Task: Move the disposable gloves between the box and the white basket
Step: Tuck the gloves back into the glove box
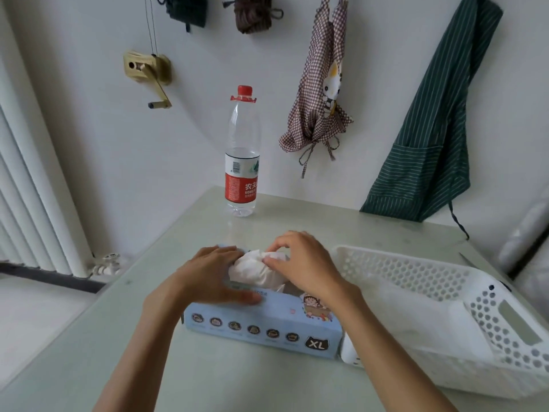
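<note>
Because the white basket (pixel 445 295) sits right beside the blue box (pixel 261 325), the trip is short. On the box, the left hand (pixel 214 272) presses flat, likely to steady it, while the right hand (pixel 300 263) pinches the bunched gloves (pixel 252 270) at its opening.
</note>
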`<state>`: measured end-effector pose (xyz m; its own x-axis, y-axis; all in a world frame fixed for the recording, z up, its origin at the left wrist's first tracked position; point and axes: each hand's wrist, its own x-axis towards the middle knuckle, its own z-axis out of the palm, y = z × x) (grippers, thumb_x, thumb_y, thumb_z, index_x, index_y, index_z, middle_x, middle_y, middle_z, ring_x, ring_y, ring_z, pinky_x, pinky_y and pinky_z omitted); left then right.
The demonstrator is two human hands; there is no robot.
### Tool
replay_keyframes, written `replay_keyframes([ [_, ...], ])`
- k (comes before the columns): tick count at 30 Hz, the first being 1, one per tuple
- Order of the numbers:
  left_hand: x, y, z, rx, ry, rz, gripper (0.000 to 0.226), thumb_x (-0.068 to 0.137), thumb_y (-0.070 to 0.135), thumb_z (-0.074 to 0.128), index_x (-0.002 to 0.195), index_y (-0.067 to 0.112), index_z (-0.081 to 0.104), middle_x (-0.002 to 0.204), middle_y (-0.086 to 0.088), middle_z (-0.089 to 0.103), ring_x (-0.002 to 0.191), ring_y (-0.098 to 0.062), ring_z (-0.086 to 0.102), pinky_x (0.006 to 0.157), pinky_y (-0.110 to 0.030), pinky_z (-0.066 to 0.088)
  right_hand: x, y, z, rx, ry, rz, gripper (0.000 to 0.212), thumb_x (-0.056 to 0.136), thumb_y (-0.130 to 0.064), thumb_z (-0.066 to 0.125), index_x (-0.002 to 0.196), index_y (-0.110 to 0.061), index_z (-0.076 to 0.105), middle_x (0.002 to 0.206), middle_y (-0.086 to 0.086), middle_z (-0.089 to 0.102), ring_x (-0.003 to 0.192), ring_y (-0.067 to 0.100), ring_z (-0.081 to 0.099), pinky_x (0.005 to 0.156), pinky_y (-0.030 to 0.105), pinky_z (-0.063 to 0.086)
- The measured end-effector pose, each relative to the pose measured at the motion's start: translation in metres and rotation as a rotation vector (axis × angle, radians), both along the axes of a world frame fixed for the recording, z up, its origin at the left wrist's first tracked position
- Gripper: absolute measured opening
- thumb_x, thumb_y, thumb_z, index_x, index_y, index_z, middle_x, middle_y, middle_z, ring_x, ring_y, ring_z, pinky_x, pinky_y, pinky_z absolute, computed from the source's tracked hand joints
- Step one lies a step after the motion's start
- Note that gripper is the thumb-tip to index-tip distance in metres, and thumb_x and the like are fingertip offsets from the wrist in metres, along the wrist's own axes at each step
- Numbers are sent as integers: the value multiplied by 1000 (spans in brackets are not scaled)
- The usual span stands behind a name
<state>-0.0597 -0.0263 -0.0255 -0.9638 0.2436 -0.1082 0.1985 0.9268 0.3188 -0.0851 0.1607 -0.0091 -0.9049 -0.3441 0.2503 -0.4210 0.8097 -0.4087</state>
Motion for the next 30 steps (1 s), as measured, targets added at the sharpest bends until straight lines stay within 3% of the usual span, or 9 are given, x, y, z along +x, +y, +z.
replay_keyframes([
  [2, -4, 0, -7, -17, 35, 22, 123, 33, 102, 29, 138, 40, 34, 144, 14, 38, 133, -18, 29, 111, -39, 27, 6, 7, 8, -26, 52, -11, 21, 84, -41, 68, 95, -25, 75, 101, -7, 69, 94, 11, 58, 74, 25, 40],
  [6, -2, 1, -6, -6, -10, 65, 102, 56, 85, 53, 142, 35, 30, 149, 13, 30, 137, -18, 22, 112, -41, 25, 10, 22, 25, -183, 92, -13, 19, 90, -29, 63, 103, -20, 74, 101, -5, 73, 85, 7, 65, 78, 25, 52],
  [10, 0, 2, -1, -7, -56, 62, 105, 56, 85, 51, 144, 34, 27, 153, 12, 24, 141, -18, 17, 114, -43, 18, 7, 36, 37, -207, 52, -24, 19, 89, -31, 63, 101, -21, 74, 93, -10, 72, 79, -1, 62, 76, 21, 49],
  [15, -2, 3, -1, -24, -37, 65, 103, 58, 84, 51, 145, 35, 27, 152, 12, 27, 141, -19, 20, 114, -44, 17, 8, 50, 45, -468, 44, -18, 15, 91, -25, 62, 93, -16, 73, 89, -7, 72, 84, 4, 66, 73, 13, 50],
  [20, -3, -2, -3, 1, -1, 43, 122, 37, 102, 29, 141, 38, 31, 147, 14, 36, 137, -17, 29, 112, -42, 21, 15, 56, 56, -686, -24, -9, 13, 95, -22, 55, 90, -20, 68, 85, -7, 70, 75, -2, 63, 64, 10, 47],
  [23, 0, 9, 6, 231, 69, 32, 119, 47, 97, 37, 146, 35, 22, 155, 10, 21, 143, -15, 17, 118, -45, 13, 20, 56, 54, -502, -227, 51, 19, 97, -24, 51, 95, -16, 68, 84, -8, 69, 76, 4, 61, 69, 13, 47],
  [26, 3, 28, 14, 583, 186, -35, 95, 69, 77, 51, 147, 33, 20, 154, 11, 22, 140, -5, 19, 116, -35, 18, 25, 55, 49, -532, -383, 56, 24, 100, -26, 45, 96, -16, 66, 88, -5, 66, 84, 7, 62, 74, 15, 50],
  [28, 5, 37, 16, 699, 226, -116, 76, 79, 53, 61, 144, 39, 24, 151, 17, 26, 136, 5, 20, 113, -24, 19, 31, 60, 47, -594, -492, 60, 27, 100, -27, 43, 100, -12, 66, 90, -4, 67, 83, 7, 64, 75, 19, 50],
  [30, 4, 43, 17, 706, 296, -168, 53, 85, 35, 63, 133, 42, 41, 146, 21, 33, 136, 7, 23, 114, -25, 20, 36, 66, 43, -606, -553, 63, 29, 100, -28, 43, 103, -10, 66, 87, -5, 67, 80, 5, 64, 77, 22, 48],
])
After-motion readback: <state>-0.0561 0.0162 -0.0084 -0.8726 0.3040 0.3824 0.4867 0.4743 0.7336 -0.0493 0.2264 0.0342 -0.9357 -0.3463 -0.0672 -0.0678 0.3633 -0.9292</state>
